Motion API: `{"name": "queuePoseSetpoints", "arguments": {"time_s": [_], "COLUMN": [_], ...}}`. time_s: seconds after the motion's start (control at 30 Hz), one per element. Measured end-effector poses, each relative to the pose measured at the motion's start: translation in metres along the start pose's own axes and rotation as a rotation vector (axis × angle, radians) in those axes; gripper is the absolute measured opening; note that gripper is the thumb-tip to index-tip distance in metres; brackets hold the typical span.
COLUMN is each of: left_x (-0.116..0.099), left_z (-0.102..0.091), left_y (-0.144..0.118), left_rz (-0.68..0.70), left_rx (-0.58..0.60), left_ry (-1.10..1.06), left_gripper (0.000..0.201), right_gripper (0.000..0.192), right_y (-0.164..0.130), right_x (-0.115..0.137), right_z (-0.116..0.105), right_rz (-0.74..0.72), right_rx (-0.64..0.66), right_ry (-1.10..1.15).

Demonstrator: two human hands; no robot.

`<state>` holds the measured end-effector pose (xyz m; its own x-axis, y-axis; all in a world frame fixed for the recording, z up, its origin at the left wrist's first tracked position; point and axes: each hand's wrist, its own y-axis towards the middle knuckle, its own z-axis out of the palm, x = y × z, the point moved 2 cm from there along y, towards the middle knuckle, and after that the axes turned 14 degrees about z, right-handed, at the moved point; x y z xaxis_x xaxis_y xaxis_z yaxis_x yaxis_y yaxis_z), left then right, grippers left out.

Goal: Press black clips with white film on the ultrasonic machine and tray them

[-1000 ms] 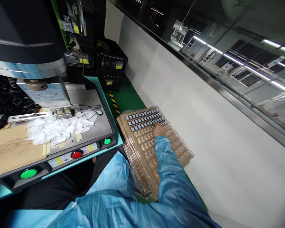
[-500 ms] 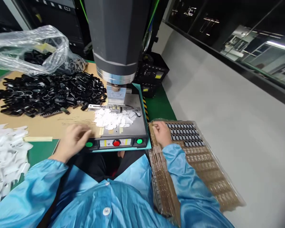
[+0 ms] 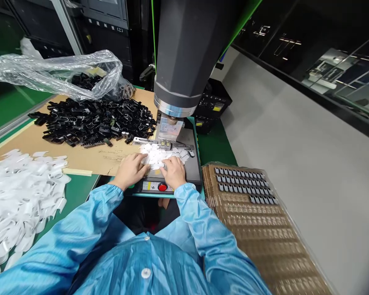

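Observation:
My left hand (image 3: 131, 170) is at the left edge of a heap of small white plastic pieces (image 3: 155, 155), its thumb and forefinger apart. On the front side of that heap, my right hand (image 3: 174, 172) touches the pieces, with its thumb spread from the bent fingers. I see nothing held clear of the heap in either hand. The heap lies on the grey machine bed (image 3: 193, 174), just in front of a metal press head (image 3: 169, 129) and a small metal fixture (image 3: 164, 143). A red button (image 3: 162, 187) shows on the front panel below my hands.
Black plastic parts (image 3: 98, 121) are piled on cardboard at the left, beside a clear plastic bag (image 3: 58, 76). A larger heap of white pieces (image 3: 21, 196) lies at the near left. Stacked brown trays (image 3: 258, 237) stand at the right, the top one partly filled with grey parts (image 3: 242, 180).
My right hand has left the tray stack and moved left to the white pieces. My left hand has moved right to the same heap. The camera view has shifted left.

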<state>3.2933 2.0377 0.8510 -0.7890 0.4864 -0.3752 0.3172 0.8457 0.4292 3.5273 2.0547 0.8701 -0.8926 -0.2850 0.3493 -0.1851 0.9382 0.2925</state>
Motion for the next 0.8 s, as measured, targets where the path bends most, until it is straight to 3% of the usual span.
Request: {"name": "queuePoseSetpoints", "arguments": {"time_s": [0.2, 0.53, 0.8], "left_x": [0.0, 0.002, 0.014], "left_z": [0.006, -0.001, -0.007], "left_y": [0.008, -0.013, -0.025], "left_rz": [0.03, 0.148, 0.043], "left_rx": [-0.035, -0.098, -0.105], "left_ry": [-0.013, -0.081, -0.023], "left_gripper": [0.039, 0.025, 0.031], "right_gripper": [0.019, 0.004, 0.005], "right_y": [0.001, -0.006, -0.008], "right_x": [-0.002, -0.009, -0.011], "right_z": [0.006, 0.002, 0.001], "right_rz": [0.004, 0.026, 0.028], "right_rx": [-0.047, -0.048, -0.096], "right_ry": [-0.025, 0.074, 0.088]}}
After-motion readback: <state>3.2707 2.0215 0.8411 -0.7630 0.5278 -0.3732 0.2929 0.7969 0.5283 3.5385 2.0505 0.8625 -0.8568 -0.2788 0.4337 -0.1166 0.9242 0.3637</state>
